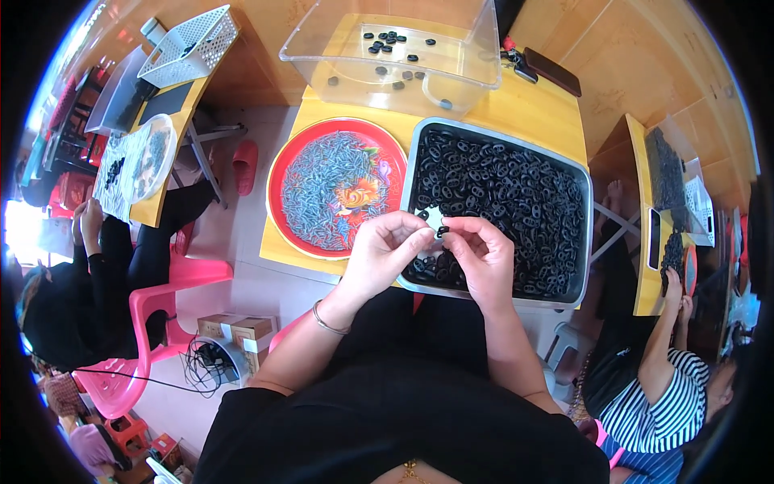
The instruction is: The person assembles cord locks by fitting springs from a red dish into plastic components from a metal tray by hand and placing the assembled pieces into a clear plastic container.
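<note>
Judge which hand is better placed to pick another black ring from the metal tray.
Probably the right hand: it hovers over the metal tray of black rings; the left hand sits nearer the red plate.

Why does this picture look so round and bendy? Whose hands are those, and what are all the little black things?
The camera sits on a person's head and looks down, and its very wide lens bends straight edges. The two hands belong to that person. The left hand and right hand pinch a small black ring between their fingertips, over a metal tray full of such black rings. Beside it stands a red round tray of thin grey pins. Behind them, a clear plastic tub holds a few black pieces. All rest on a yellow table. Other people sit at tables on both sides.
</note>
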A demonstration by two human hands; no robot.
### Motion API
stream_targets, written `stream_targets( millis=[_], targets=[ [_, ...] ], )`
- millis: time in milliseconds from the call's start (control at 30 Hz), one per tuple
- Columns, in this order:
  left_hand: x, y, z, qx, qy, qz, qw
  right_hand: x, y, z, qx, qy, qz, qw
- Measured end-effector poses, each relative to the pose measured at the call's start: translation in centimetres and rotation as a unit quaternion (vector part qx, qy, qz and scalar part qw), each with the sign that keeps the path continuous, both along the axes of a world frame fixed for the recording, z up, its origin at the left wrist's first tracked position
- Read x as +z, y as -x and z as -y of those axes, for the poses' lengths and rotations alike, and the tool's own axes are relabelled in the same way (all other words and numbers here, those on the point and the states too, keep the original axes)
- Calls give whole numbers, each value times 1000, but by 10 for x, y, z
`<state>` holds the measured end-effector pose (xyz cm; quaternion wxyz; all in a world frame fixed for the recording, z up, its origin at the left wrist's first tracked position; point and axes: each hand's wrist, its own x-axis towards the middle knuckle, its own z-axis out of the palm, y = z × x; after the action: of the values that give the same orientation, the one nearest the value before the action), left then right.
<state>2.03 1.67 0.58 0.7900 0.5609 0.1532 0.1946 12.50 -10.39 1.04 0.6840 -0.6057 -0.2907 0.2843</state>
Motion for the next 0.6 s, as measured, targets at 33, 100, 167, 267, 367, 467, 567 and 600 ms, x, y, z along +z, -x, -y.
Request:
stream_targets(
  millis=[33, 100, 167, 267, 367, 467, 567, 600],
  targets=[
    [0, 0, 0, -3, -1, -3, 1000, -1, 0, 0, -1, 5, 6, 1000],
    [0, -1, 0, -4, -2, -5, 1000, -1, 1, 0, -2, 9, 11, 1000],
    [1, -1, 1, -4, -4, -6, 1000, -2, 2, 0, -3, 12, 16, 1000],
    [0, -2, 2, 5, -8, 0, 1000, -5, 4, 0, -4, 5, 11, 1000],
    [-2, -1, 2, -7, -11, -17, 1000, -7, 5, 2, 7, 27, 8, 1000],
    [-3, -1, -3, -12, -5, -18, 1000, -12, 2, 4, 18, 14, -5, 1000],
    [-2, 0, -32, 57, -338, -106, 933, -14, -2, 8, 14, 22, -26, 999],
    [-4, 0, -44, 86, -422, -133, 893, -16, -4, 8, -5, 34, -6, 999]
  ],
)
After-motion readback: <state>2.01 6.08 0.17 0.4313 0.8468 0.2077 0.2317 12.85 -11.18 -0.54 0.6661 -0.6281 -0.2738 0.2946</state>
